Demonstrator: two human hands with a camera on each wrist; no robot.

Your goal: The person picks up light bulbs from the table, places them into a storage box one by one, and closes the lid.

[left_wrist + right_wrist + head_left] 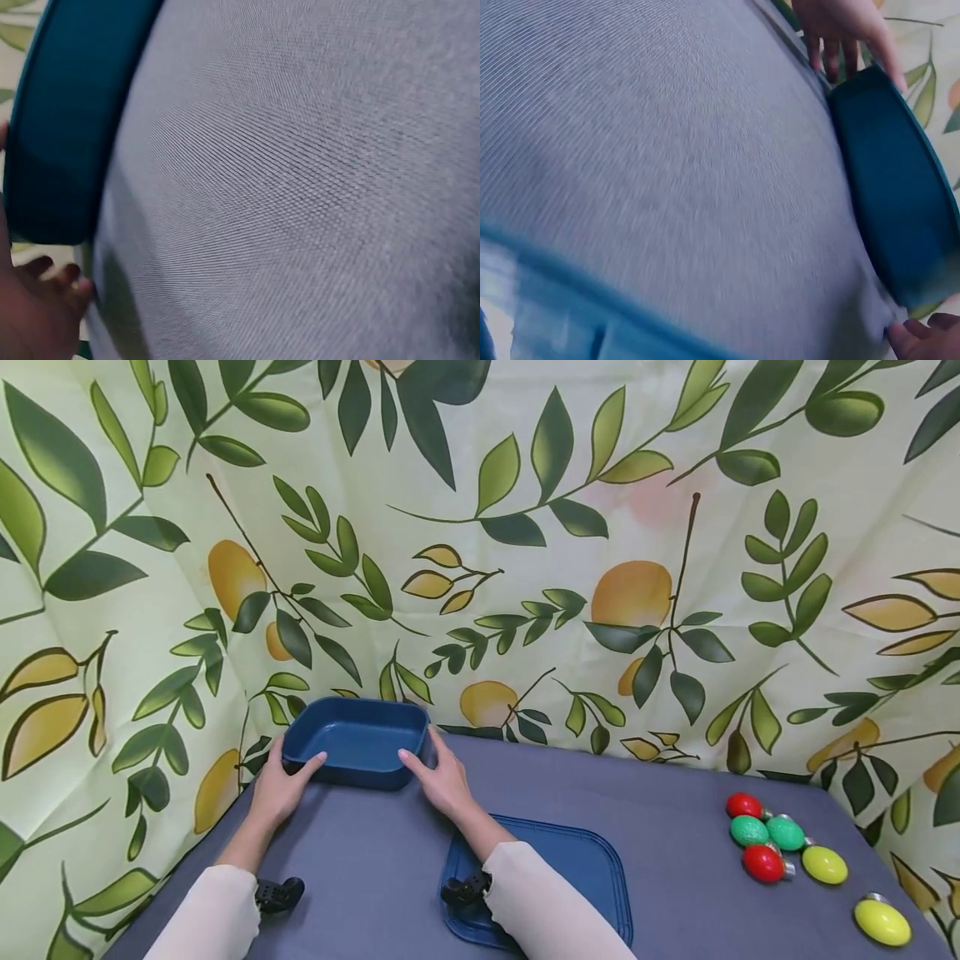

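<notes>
**Dark-blue rectangular open box (367,778) grasped at both ends**

The box is left of centre in the head view. The left hand (281,785) grips its left end, the right hand (442,777) its right, thumbs pointing inward across the near wall. Both forearms (483,831) slant up from the frame's bottom, the right crossing above a flat, blue, rounded-corner panel (577,877) on the grey-blue tabletop (690,860).
</notes>
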